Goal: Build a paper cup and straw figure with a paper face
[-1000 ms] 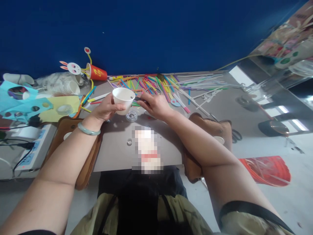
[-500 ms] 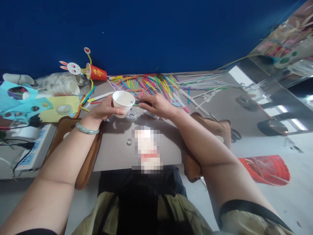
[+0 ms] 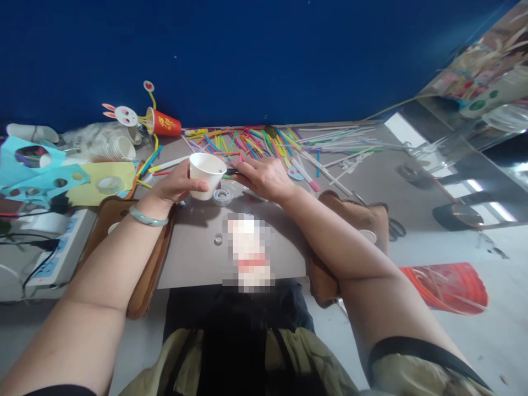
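Note:
My left hand (image 3: 178, 184) is closed around a white paper cup (image 3: 206, 175), thumb across its front, the open mouth tipped toward me. My right hand (image 3: 266, 177) grips a thin dark tool (image 3: 231, 171), mostly hidden by the fingers, so its kind is unclear. It points left and meets the cup's right side near the rim. On the cup's inner wall there, a small dark spot shows. Under the cup lies a clear tape roll (image 3: 223, 195). Nearer me on the table rests a small ring (image 3: 218, 239), left of a blurred-out patch.
Colourful pipe cleaners (image 3: 256, 144) lie heaped along the blue wall (image 3: 264, 60). At left are a red cup (image 3: 165, 123) with a rabbit face, stacked paper cups (image 3: 119, 148), cut blue sheets (image 3: 37, 165) and a power strip (image 3: 61, 247). A red basket (image 3: 449, 287) is at lower right.
The cup has turned slightly more upright in my left hand. My right hand has rolled a little, its back now more toward me, with the tool still at the cup's side.

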`<state>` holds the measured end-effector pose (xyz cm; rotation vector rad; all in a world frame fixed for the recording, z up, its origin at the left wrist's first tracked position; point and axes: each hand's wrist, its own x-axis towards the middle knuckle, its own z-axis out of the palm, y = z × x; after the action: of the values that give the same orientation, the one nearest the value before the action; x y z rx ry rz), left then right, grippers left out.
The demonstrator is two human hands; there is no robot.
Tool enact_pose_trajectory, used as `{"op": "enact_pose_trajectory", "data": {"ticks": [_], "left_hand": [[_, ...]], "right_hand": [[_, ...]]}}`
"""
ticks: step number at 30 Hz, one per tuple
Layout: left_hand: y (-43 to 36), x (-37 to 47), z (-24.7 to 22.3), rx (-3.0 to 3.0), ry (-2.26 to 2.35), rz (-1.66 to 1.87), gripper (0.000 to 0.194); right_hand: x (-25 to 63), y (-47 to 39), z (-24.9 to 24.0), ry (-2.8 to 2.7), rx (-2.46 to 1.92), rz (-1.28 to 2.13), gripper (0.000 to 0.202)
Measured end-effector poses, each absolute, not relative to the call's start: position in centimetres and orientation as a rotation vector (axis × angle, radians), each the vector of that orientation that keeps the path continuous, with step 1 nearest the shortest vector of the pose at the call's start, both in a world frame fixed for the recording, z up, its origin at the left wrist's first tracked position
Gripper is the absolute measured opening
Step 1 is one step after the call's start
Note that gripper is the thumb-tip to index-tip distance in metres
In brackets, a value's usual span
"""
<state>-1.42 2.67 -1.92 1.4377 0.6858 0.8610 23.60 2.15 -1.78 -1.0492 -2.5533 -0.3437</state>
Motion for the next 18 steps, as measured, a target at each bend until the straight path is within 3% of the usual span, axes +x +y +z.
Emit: {"op": "enact_pose_trajectory", "data": {"ticks": [10,18], "left_hand": [[2.47,-1.14,-2.21,1.326,0.701,0.891,0.083],[2.91,-1.47,-2.76,1.239,0.672,0.934,0.069]], "right_hand": [[23.56,2.75,-2.61,-2.547,-1.098,-0.151,0.059],[23.67,2.92,-2.39,-2.559,-1.109,-0.172,0.061]]}}
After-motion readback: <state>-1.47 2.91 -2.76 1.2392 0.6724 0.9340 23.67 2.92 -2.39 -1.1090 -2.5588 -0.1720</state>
